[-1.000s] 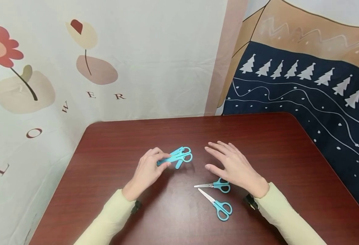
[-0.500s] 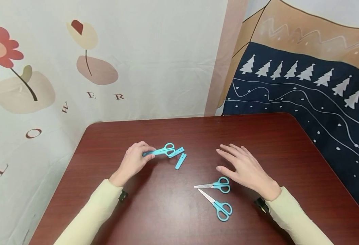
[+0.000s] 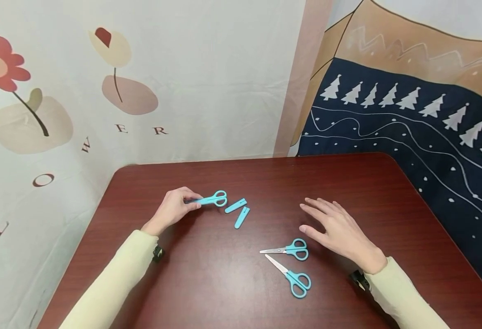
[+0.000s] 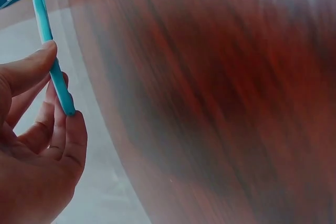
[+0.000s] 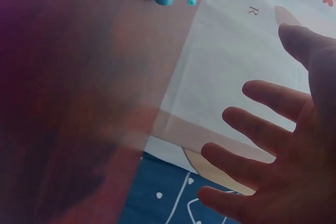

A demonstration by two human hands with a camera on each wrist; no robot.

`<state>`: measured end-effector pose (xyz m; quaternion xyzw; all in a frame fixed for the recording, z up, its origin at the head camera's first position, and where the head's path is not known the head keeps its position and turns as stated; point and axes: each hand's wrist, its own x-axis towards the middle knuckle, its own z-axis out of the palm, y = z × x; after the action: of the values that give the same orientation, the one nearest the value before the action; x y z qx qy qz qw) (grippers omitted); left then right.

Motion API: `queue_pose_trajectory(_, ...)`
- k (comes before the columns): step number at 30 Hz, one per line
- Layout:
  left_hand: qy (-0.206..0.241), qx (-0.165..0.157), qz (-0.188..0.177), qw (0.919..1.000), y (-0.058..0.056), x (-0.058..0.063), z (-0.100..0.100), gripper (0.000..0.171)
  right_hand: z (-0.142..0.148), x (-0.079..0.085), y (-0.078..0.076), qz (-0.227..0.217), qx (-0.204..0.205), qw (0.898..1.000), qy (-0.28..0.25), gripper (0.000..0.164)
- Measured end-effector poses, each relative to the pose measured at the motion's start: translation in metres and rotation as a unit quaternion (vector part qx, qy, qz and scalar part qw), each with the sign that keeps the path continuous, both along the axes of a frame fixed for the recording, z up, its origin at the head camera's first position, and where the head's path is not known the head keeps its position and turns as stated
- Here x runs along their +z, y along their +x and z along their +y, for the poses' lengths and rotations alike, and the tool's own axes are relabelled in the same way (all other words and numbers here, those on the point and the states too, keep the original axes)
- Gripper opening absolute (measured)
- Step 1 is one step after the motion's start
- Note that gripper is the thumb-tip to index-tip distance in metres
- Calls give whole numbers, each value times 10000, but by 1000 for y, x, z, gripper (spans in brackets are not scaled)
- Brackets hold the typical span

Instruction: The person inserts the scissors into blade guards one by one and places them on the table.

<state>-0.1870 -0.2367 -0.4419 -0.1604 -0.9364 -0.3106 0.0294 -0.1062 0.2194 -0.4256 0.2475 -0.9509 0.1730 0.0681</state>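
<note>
My left hand (image 3: 172,209) holds a pair of light-blue scissors (image 3: 217,199) by the blade end, handle loops pointing right. A blue cover seems to be over the blades, partly hidden by the fingers. In the left wrist view, thumb and fingertips pinch the scissors (image 4: 56,77) edge-on. Just right of them lie two blue blade covers, one slanted (image 3: 235,206) and one steeper (image 3: 242,217). Nearer me rest two bare-bladed scissors, an upper pair (image 3: 297,250) and a lower pair (image 3: 299,283), blades closed. My right hand (image 3: 341,233) hovers beside them, fingers spread, holding nothing.
The dark red wooden table (image 3: 208,292) has rounded far corners. A pale printed cloth (image 3: 216,82) hangs behind its far edge, and a dark blue one with white trees (image 3: 389,123) hangs at the right. Each wrist bears a small black device.
My left hand has carried the covered scissors left and slightly away, off the two covers, which now lie fully exposed. My right hand has drifted right, away from the bare scissors.
</note>
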Motion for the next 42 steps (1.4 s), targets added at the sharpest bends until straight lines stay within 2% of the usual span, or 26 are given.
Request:
queue_pose_trajectory(10, -391, 65, -72, 9992, -19, -8, -13, 14, 4, -12, 7, -110, 162, 9996, 190, 60)
queue_pose_trajectory(21, -497, 131, -416, 9978, -25, -15, -17, 12, 6, -13, 8, -76, 160, 9998, 106, 57)
queue_pose_trajectory(27, -495, 98, -528, 9973, -25, -17, -15, 13, 6, -13, 8, -69, 123, 9999, 45, 58)
queue_pose_trajectory(34, -466, 33, -679, 9966, -22, -12, -14, 32, 4, -13, 10, -122, 134, 9998, 14, 57)
queue_pose_trajectory(42, -272, -49, -368, 9989, -2, -2, -7, 50, -3, -21, 12, -95, 359, 9993, 20, 58)
